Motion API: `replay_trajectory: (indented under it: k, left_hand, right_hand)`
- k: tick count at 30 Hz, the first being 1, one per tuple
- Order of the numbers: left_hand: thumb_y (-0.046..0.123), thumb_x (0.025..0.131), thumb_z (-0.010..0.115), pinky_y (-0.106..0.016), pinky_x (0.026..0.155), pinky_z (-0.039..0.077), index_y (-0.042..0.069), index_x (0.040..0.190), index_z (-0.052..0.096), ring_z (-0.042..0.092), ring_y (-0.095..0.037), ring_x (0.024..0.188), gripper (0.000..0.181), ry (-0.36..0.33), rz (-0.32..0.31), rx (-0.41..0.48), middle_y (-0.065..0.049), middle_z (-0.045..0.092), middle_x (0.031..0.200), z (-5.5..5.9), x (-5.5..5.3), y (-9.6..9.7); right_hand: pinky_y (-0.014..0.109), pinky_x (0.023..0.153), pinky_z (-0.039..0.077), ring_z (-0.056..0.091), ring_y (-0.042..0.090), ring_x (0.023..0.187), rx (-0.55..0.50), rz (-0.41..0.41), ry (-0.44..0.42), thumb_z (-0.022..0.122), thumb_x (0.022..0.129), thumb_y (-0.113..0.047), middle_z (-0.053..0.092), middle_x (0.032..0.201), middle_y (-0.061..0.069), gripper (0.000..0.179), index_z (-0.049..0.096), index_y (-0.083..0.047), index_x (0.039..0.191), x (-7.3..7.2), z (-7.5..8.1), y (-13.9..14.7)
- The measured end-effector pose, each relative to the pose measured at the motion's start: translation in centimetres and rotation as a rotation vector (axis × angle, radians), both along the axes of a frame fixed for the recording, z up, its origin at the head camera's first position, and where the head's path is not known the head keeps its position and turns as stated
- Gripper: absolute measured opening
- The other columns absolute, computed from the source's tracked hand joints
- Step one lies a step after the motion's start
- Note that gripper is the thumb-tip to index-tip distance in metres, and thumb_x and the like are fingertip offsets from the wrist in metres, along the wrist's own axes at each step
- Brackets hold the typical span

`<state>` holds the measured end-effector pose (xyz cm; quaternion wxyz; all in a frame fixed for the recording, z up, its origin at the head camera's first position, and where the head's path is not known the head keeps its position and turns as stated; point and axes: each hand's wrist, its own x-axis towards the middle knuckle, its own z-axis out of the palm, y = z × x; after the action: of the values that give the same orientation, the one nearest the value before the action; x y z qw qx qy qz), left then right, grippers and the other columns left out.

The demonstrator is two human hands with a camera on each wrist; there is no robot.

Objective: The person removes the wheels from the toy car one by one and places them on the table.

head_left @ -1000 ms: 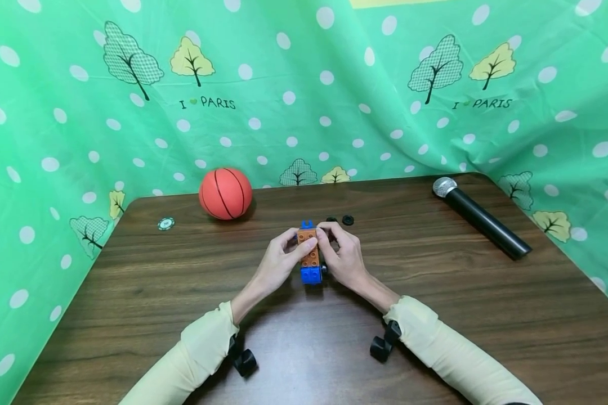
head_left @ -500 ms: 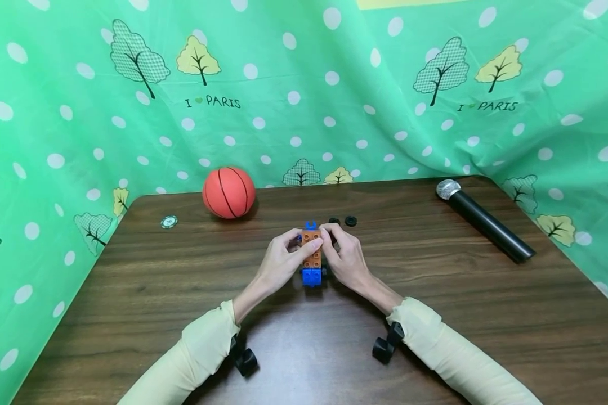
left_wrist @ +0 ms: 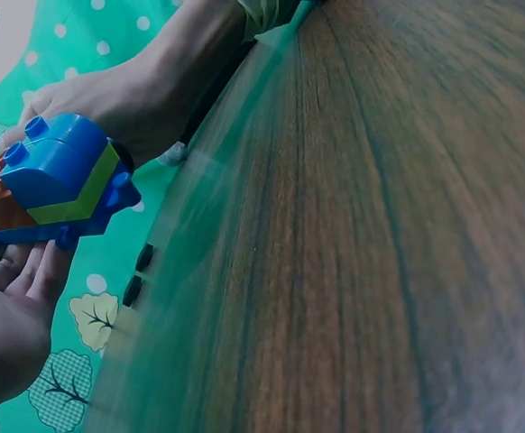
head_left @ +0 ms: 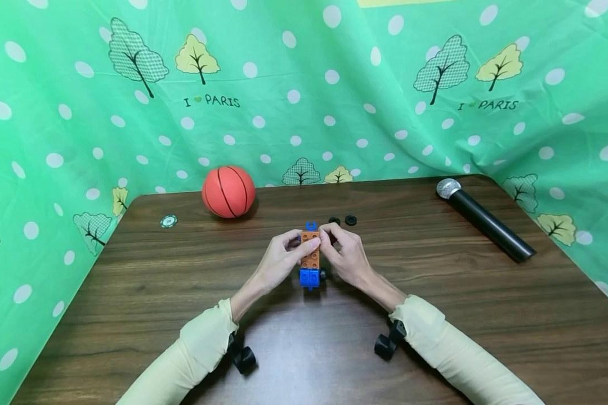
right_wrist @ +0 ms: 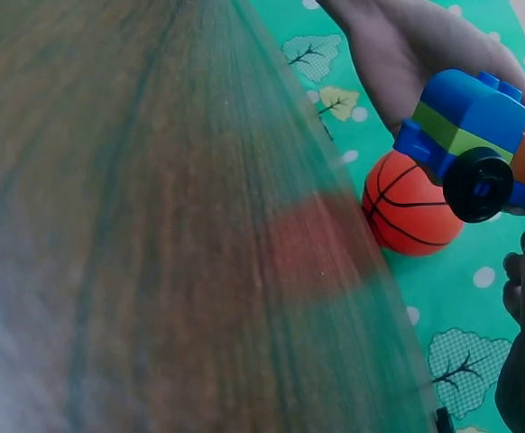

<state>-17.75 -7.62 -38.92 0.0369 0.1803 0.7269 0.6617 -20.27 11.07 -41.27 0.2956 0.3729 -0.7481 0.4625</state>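
A building-block toy car (head_left: 310,260) of orange, blue and green bricks is held up between both hands in the head view. My left hand (head_left: 277,260) grips it from the left, thumb across the orange top. At its right side, near the far end, my right hand (head_left: 348,254) pinches with thumb and index finger; a dark edge like a wheel shows at those fingers in the right wrist view. One black wheel (right_wrist: 477,184) sits on the car's right side at the blue end. On the left side, bare blue axle pegs (left_wrist: 67,237) show without wheels.
Two loose black wheels (head_left: 351,220) lie on the wooden table (head_left: 132,315) beyond the right hand. A small red basketball (head_left: 228,192) and a poker chip (head_left: 169,221) are at the back left. A black microphone (head_left: 486,220) lies at the right. Green printed cloth (head_left: 263,84) hangs behind.
The toy car has straightened slightly, its blue end drawn a little nearer to the person. Both hands keep about the same hold. The head view has shifted slightly.
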Motion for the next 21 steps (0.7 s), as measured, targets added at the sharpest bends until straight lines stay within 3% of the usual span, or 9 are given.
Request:
replay_trajectory:
  k: [4, 11, 21]
  left_hand:
    - [0.024, 0.101, 0.066, -0.028, 0.067, 0.045, -0.001, 0.115, 0.069, 0.057, -0.011, 0.075, 0.029, -0.014, -0.003, 0.011, -0.002, 0.068, 0.085, -0.03, -0.03, -0.05]
    - [0.021, 0.102, 0.062, -0.026, 0.076, 0.056, -0.007, 0.121, 0.066, 0.067, -0.011, 0.086, 0.033, -0.111, -0.01, 0.14, -0.006, 0.072, 0.097, 0.15, -0.11, -0.18]
    - [0.022, 0.101, 0.065, -0.025, 0.071, 0.052, -0.004, 0.115, 0.068, 0.063, -0.012, 0.081, 0.03, -0.067, 0.035, 0.092, -0.004, 0.07, 0.091, 0.04, 0.02, -0.42]
  right_hand:
    - [0.027, 0.057, 0.048, 0.057, 0.019, 0.067, -0.002, 0.015, -0.001, 0.055, 0.095, 0.007, 0.063, 0.08, 0.006, 0.013, 0.065, 0.001, 0.101, -0.05, 0.03, 0.09]
    - [0.024, 0.066, 0.051, 0.061, 0.016, 0.077, -0.004, 0.013, -0.029, 0.06, 0.097, 0.006, 0.067, 0.088, 0.008, 0.014, 0.067, 0.002, 0.108, 0.13, 0.1, 0.01]
    - [0.035, 0.07, 0.048, 0.058, 0.024, 0.083, -0.042, -0.014, -0.172, 0.058, 0.101, 0.005, 0.065, 0.099, 0.01, 0.021, 0.067, 0.0, 0.12, 0.28, -0.06, 0.42]
